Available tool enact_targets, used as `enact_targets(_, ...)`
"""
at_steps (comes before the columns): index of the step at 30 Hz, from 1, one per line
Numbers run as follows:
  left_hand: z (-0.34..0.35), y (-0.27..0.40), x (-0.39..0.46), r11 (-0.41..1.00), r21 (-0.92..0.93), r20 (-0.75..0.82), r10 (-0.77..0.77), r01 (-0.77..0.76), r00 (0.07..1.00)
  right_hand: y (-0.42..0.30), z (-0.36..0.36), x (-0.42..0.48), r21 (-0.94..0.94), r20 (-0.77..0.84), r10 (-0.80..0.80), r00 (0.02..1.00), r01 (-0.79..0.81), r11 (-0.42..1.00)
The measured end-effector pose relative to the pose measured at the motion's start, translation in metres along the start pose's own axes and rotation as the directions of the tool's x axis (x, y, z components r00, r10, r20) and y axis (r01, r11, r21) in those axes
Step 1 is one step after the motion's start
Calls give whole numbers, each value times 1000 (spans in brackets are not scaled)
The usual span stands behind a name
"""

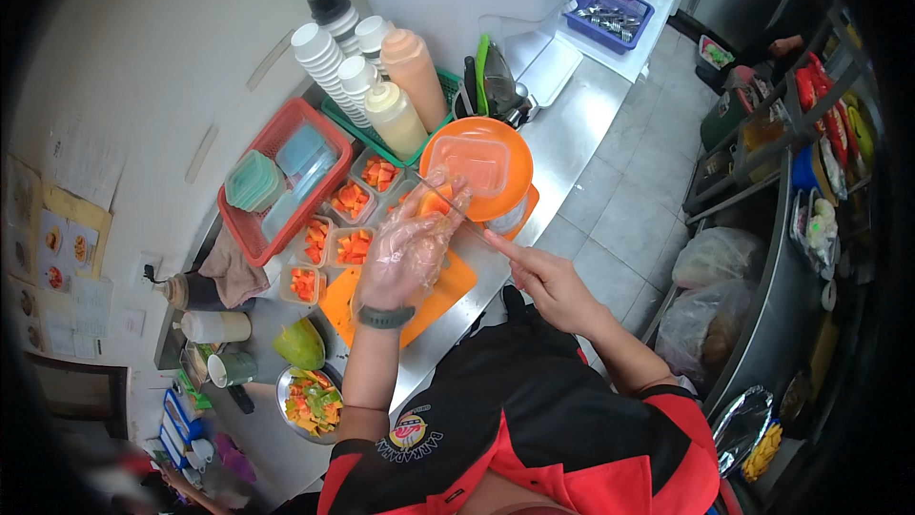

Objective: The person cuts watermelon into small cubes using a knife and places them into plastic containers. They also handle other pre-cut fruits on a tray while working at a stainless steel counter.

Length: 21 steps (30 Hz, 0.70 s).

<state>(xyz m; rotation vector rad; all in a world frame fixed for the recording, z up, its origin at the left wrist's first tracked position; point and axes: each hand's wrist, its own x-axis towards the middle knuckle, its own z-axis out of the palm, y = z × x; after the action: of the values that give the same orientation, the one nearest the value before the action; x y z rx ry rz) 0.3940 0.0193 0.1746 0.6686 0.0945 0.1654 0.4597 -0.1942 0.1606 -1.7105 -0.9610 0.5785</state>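
Observation:
My left hand (404,250), in a clear plastic glove with a watch at the wrist, holds a piece of peeled orange papaya (433,203). My bare right hand (554,283) grips a knife (457,209), its handle mostly hidden by the fingers; the blade lies across the papaya. Beneath my left hand is an orange cutting board (447,290). Small clear tubs of diced papaya (353,247) stand beyond it, one partly hidden by the glove. An orange plate (520,158) bearing a clear plastic container (470,166) sits just past the knife.
On the left are a green-skinned papaya (299,343), a metal bowl of peels (312,404) and a red basket of lids (336,147). Squeeze bottles (414,75) and stacked cups stand in a green basket (450,83). The steel counter's edge (565,183) runs along my right.

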Motion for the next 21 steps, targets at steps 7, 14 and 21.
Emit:
enact_targets(7,6,-2,26,997,73,-61,29,-25,998,14,-21,18,44,69,48,996,-51,998)
enact_targets(14,6,3,42,993,109,-143,-22,37,990,37,-13,32,15,-18,-61,998,62,998)
enact_targets(21,5,12,44,973,231,-203,62,-14,977,26,-24,32,268,166,199,966,-239,933)
